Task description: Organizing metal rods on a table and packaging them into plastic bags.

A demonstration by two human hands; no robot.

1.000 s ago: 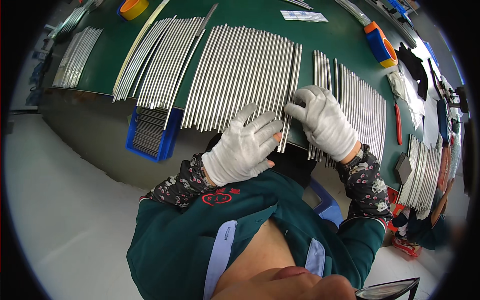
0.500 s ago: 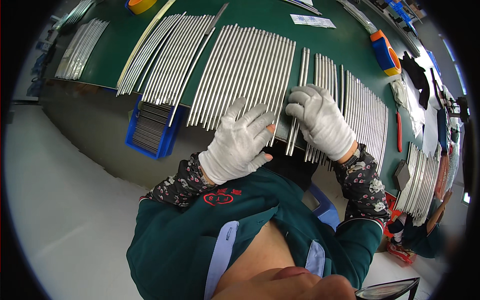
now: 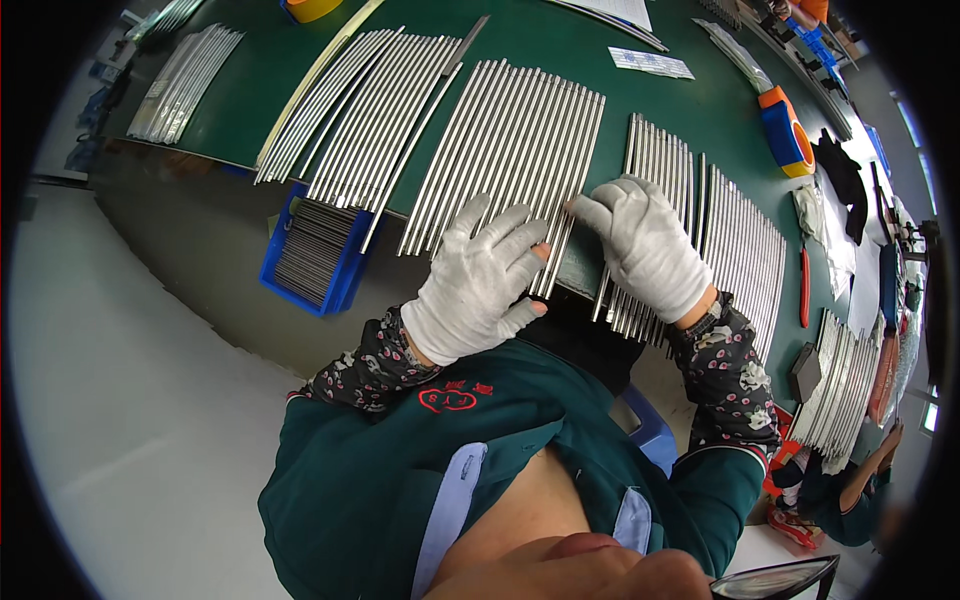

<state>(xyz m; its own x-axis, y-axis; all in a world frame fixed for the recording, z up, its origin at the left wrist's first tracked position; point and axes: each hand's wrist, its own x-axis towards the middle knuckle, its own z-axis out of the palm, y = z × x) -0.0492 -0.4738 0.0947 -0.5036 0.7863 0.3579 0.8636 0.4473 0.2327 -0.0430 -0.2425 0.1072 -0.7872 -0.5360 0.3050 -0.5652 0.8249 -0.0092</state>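
My left hand [image 3: 475, 285], in a white glove with bare thumb and fingertip showing, lies spread over the near ends of a wide row of shiny metal rods [image 3: 510, 135]. Its fingers are apart and grip nothing. My right hand [image 3: 645, 245], gloved too, is curled at the gap right of that row, its index fingertip by the row's rightmost rod. No rod sticks out of its closed fingers. Beneath and beyond this hand lies another group of rods [image 3: 660, 155], with a broader row [image 3: 745, 245] to its right.
More rods [image 3: 385, 105] lie on the green table [image 3: 265, 60] to the left. A blue bin [image 3: 315, 260] of thin rods stands below the edge. At right are an orange-and-blue tape dispenser [image 3: 787, 130], a red-handled tool [image 3: 805, 285] and bundled rods [image 3: 838, 385]. Another person's arm [image 3: 870, 465] shows at far right.
The two rods that lay apart under my right hand have shifted left against the middle row. My right hand's fingers moved slightly left; my left hand stays on the rods. The view shifted slightly.
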